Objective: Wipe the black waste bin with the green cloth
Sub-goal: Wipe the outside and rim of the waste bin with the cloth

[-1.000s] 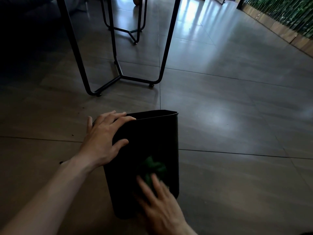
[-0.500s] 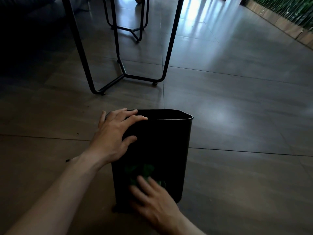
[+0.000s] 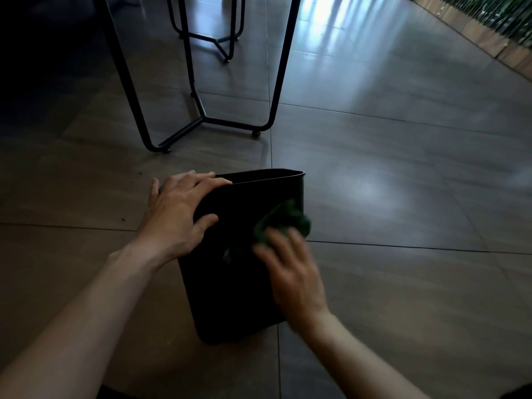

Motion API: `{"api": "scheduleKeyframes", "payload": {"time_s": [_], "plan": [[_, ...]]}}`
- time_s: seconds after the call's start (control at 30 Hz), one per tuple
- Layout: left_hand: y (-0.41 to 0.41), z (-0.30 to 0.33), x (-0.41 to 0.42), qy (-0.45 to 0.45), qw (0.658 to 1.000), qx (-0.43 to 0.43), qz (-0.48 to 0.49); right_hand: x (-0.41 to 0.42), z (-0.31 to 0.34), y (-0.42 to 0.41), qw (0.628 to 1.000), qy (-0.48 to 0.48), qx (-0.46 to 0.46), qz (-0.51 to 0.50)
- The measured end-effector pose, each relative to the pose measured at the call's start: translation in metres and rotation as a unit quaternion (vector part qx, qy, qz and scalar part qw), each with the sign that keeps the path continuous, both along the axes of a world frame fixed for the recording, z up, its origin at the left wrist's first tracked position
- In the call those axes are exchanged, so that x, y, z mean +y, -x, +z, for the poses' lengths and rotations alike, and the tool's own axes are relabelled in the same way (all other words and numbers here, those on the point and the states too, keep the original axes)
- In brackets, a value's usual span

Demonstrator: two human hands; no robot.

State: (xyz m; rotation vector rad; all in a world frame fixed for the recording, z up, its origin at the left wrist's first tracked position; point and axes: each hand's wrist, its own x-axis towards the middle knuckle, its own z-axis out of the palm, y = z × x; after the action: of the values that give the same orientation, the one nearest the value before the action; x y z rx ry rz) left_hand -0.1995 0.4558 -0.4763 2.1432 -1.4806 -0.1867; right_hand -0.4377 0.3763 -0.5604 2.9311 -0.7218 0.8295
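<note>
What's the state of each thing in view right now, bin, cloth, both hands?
black waste bin: upright on the floor, open top, no lid.
green cloth: bunched, pressed against the bin's near side, by its right edge.
left hand: holds the bin's top left corner.
right hand: fingers flat on the cloth, motion-blurred.

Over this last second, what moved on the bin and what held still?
The right hand swept the green cloth from low on the black waste bin up toward its right edge. The left hand stayed gripping the rim; the bin stayed standing on the floor.
</note>
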Motion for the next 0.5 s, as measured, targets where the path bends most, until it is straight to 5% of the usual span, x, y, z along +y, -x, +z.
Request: {"api": "scheduleKeyframes", "payload": {"time_s": [0.1, 0.2, 0.33, 0.4, 0.5], "plan": [[0.000, -0.001, 0.001, -0.002, 1.000, -0.008, -0.004, 0.038, -0.054, 0.046, 0.966, 0.089, 0.163, 0.182], [0.000, -0.001, 0.002, 0.001, 1.000, 0.001, -0.011, 0.032, -0.069, 0.081, 0.946, 0.092, 0.219, 0.222], [-0.001, 0.001, 0.003, 0.007, 1.000, 0.007, 0.006, -0.005, -0.044, 0.075, 0.995, -0.049, 0.092, -0.008], [0.002, 0.002, 0.001, 0.003, 1.000, 0.008, -0.003, -0.022, -0.023, 0.059, 0.984, -0.121, 0.006, -0.131], [0.003, 0.002, -0.002, -0.002, 1.000, 0.002, -0.005, -0.018, -0.015, 0.041, 0.981, -0.118, -0.036, -0.149]]}}
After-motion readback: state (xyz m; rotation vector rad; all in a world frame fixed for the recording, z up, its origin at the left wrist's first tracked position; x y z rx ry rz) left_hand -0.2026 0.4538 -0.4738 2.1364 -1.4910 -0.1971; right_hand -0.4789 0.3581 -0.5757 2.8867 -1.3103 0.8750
